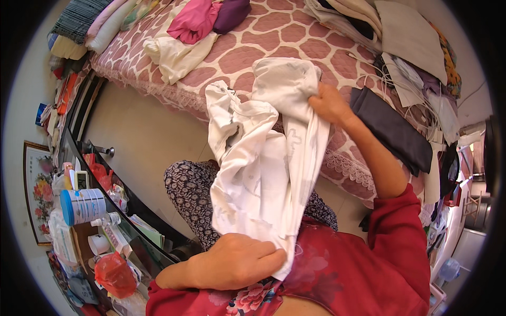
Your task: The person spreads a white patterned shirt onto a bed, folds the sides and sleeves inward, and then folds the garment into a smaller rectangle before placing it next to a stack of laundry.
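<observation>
A white garment with faint grey print (253,174) hangs between my two hands, stretched over my lap and up to the bed's edge. Whether it is a top or trousers, its folds do not show. My left hand (237,260) is closed on its lower end, close to my body. At the upper right side of the cloth, my right hand (332,105) grips the edge with bent fingers. The garment's far part lies bunched on the bed, and a crumpled section droops to the left.
The bed (284,37) has a pink patterned quilt with lace trim. On it lie a folded dark cloth (392,129), cream and pink clothes (182,52) and white cables (400,79). Left stands a cluttered dark cabinet with a blue-lidded tin (84,206) and a red bag (115,274).
</observation>
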`<action>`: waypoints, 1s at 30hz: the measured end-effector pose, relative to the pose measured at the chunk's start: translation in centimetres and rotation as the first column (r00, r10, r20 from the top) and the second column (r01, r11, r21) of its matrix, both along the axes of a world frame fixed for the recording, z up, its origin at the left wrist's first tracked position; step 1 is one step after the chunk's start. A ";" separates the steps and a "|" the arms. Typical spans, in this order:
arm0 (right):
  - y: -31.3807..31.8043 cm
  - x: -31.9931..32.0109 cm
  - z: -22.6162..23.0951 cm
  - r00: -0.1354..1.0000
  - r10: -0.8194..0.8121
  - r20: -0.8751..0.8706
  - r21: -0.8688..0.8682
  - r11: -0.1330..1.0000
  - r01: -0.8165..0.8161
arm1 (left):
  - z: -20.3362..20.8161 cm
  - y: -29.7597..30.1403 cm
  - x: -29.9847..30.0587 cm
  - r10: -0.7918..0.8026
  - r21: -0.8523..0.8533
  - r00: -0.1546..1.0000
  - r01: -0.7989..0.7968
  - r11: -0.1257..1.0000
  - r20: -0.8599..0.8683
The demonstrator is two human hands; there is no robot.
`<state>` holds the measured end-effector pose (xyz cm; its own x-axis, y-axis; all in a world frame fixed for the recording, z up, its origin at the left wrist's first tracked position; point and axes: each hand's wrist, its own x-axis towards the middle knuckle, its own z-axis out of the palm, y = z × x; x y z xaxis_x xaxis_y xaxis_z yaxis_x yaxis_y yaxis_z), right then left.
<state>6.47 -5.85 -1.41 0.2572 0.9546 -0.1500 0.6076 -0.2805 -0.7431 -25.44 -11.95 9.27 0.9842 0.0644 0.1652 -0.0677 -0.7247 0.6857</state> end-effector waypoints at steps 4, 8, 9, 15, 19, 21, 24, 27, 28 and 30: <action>0.5 5.2 -0.3 0.941 -0.125 -0.314 0.066 0.986 0.153 | 2.5 2.0 -3.3 0.286 0.209 0.958 -0.284 0.936 0.020; 1.8 6.1 7.9 0.993 -0.036 -0.117 -0.160 0.987 0.017 | 5.3 6.8 -4.7 0.611 0.496 0.763 -0.622 0.605 0.212; 2.4 7.4 9.5 0.993 -0.063 -0.096 -0.131 0.990 0.050 | 5.4 9.8 -3.7 0.603 0.471 0.754 -0.644 0.603 0.259; 10.4 9.9 23.8 0.692 -0.142 -0.707 0.291 0.834 0.469 | 16.8 26.4 -0.3 0.649 0.559 0.582 -0.781 0.279 0.489; 8.3 9.9 35.1 0.703 0.221 -0.676 0.663 0.600 0.449 | 27.0 26.5 4.8 0.326 0.379 0.456 -0.884 0.272 0.828; 6.8 9.9 38.1 0.662 0.290 -0.691 0.700 0.494 0.515 | 30.0 25.7 6.0 0.182 0.299 0.365 -0.903 0.310 0.913; 5.3 6.6 36.6 0.594 0.194 -0.781 0.595 0.521 0.612 | 29.9 25.2 6.1 0.114 0.255 0.316 -0.894 0.369 0.942; 4.1 7.1 30.4 0.225 0.131 -0.965 0.256 0.634 0.729 | 26.1 22.5 4.4 0.204 0.285 0.363 -0.900 0.330 0.909; 3.5 7.4 28.2 0.083 0.153 -0.985 0.171 0.754 0.635 | 24.0 21.2 2.8 0.229 0.347 0.375 -0.925 0.151 0.898; 0.2 9.0 23.1 0.077 0.039 -0.996 0.078 0.793 0.605 | 16.4 20.9 2.9 0.065 0.587 0.619 -0.768 0.256 0.782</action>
<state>15.42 -5.62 21.67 0.4783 0.8579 -0.1878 -0.7118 0.2534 -0.6551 -22.58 8.98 25.68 0.5334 -0.0787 0.8422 0.4038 -0.8512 -0.3352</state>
